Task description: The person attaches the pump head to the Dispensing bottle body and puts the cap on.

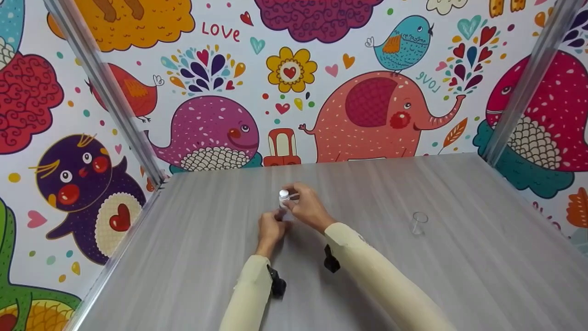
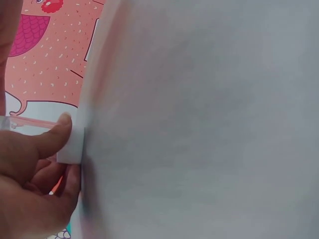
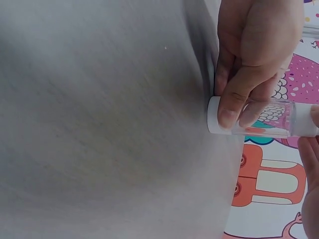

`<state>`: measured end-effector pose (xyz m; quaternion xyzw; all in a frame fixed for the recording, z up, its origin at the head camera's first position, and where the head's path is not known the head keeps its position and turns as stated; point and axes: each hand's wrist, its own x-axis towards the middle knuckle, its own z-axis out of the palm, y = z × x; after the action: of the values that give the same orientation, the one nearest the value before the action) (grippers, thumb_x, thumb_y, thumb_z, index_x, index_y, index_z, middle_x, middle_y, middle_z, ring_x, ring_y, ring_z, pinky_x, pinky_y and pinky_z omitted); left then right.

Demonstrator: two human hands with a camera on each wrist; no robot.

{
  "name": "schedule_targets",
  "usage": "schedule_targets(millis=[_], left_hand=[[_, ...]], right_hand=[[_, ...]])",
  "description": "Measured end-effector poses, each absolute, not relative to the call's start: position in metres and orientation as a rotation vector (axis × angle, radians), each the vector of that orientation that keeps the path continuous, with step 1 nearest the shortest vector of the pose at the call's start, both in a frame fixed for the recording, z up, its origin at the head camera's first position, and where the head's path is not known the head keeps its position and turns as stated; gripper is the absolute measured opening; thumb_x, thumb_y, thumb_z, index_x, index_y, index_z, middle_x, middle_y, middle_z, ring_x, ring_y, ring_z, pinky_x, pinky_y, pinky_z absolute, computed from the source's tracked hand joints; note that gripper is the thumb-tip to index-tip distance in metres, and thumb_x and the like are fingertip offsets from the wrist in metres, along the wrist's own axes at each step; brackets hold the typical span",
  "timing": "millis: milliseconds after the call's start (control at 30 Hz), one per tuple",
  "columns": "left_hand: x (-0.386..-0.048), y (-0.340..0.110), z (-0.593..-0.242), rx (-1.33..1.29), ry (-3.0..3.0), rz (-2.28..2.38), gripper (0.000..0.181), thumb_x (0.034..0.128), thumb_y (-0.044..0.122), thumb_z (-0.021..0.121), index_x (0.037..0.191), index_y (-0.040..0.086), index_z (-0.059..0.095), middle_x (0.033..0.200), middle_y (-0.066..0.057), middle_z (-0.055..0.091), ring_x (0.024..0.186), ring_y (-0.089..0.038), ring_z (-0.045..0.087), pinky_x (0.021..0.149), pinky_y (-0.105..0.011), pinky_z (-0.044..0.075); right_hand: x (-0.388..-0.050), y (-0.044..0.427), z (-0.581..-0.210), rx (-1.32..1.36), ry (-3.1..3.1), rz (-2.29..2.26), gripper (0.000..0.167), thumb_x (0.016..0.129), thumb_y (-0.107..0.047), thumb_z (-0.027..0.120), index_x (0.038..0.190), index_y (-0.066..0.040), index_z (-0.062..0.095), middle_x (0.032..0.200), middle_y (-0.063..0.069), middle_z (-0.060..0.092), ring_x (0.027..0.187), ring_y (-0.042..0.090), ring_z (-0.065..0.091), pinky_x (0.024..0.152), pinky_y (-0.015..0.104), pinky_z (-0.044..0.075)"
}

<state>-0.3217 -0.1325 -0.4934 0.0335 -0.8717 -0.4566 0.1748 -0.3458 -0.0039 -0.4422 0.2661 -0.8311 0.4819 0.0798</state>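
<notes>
Both of our hands are occupied with one small clear bottle [image 3: 275,124], which is upright near the middle of the counter [image 1: 183,257]. Our left hand [image 1: 271,226] pinches its white base [image 2: 75,147] between thumb and fingers, while our right hand [image 1: 307,205] pinches the white upper part [image 3: 300,122]. Whether the base touches the counter, we cannot tell. To the right, well apart, stands a clear cup [image 1: 418,223].

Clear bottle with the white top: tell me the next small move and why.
Probably turn the white top gently: the right hand is at it, while the left hand pinches the white base, seemingly steadying the clear bottle.
</notes>
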Motion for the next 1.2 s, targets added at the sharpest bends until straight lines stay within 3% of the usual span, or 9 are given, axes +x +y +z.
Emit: schedule_targets(millis=[267,533,767,1033,1200], left_hand=[[-0.3216,-0.1322,-0.4922,0.113,-2.479,-1.365,0.028,0.0718,-0.002,0.075,0.100,-0.004,0.076,0.092,-0.018,0.076,0.078,-0.019,0.060,0.078,-0.038,0.055],[-0.3211,-0.1313,-0.4923,0.110,-2.471,-1.337,0.022,0.0724,-0.001,0.076,0.094,-0.005,0.076,0.071,-0.008,0.065,0.070,-0.016,0.053,0.067,-0.030,0.047],[-0.3208,-0.1312,-0.4914,0.124,-2.459,-1.371,0.020,0.0720,0.002,0.078,0.091,-0.005,0.075,0.066,-0.001,0.058,0.067,-0.015,0.049,0.063,-0.029,0.043],[-0.3223,-0.1316,-0.4931,0.094,-2.468,-1.305,0.009,0.0686,-0.003,0.074,0.075,-0.005,0.069,0.059,0.005,0.041,0.059,-0.014,0.039,0.056,-0.026,0.030],[-0.3220,-0.1323,-0.4935,0.096,-2.460,-1.314,0.013,0.0668,-0.003,0.075,0.080,-0.005,0.072,0.059,0.002,0.046,0.060,-0.015,0.041,0.056,-0.027,0.032]], right_hand=[[-0.3452,-0.0032,-0.4389,0.784,-2.503,1.451,0.037,0.092,-0.004,0.065,0.129,-0.002,0.060,0.128,0.014,0.065,0.118,0.027,0.063,0.102,0.041,0.051],[-0.3456,-0.0033,-0.4393,0.822,-2.552,1.460,0.039,0.093,0.006,0.057,0.131,0.000,0.059,0.130,0.014,0.064,0.122,0.028,0.062,0.104,0.041,0.050],[-0.3475,-0.0025,-0.4410,0.796,-2.568,1.498,0.038,0.094,0.005,0.058,0.131,-0.002,0.059,0.126,0.014,0.066,0.116,0.026,0.065,0.100,0.039,0.052],[-0.3478,-0.0013,-0.4435,0.798,-2.532,1.464,0.034,0.093,0.002,0.062,0.127,-0.003,0.061,0.120,0.013,0.068,0.110,0.025,0.068,0.096,0.037,0.055],[-0.3472,-0.0010,-0.4441,0.790,-2.531,1.477,0.035,0.093,-0.003,0.065,0.128,-0.003,0.060,0.121,0.013,0.067,0.111,0.026,0.068,0.096,0.038,0.055]])
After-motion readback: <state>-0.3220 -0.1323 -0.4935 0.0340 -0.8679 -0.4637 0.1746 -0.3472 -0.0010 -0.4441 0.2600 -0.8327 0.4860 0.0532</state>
